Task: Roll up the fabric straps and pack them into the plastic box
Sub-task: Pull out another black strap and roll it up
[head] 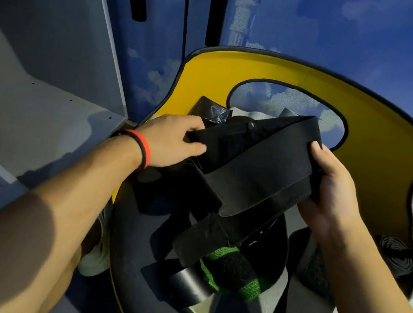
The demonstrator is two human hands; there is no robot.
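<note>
In the head view, a wide black strap (253,164) is held in the air between both hands, above the dark seat (135,240) of a yellow-backed chair (380,148). Its near end is pinched by the left hand (172,140), whose fingers are curled over the edge. The far, doubled part is gripped by the right hand (332,187), with the thumb laid on top and the fingers tucked underneath. A loose tail of the strap hangs down toward a green and black strap (229,269) that lies on the seat. A coiled black strap (393,257) is seen at the right edge of the chair, well apart from the hands. A grey shelf (41,113) stands to the left. No plastic box can be made out for certain.

The step in hand is judged to be the start of rolling. It is best begun from one free end, so the hanging tail should first be freed from the straps below, lest they be dragged up with it. The strap should be pulled flat and its edges kept in line, since a wide, limp band is likely to roll into a cone. Tension should be kept by one hand while the turns are wound by the other, and the finished roll should be pinched so that it cannot spring open.
</note>
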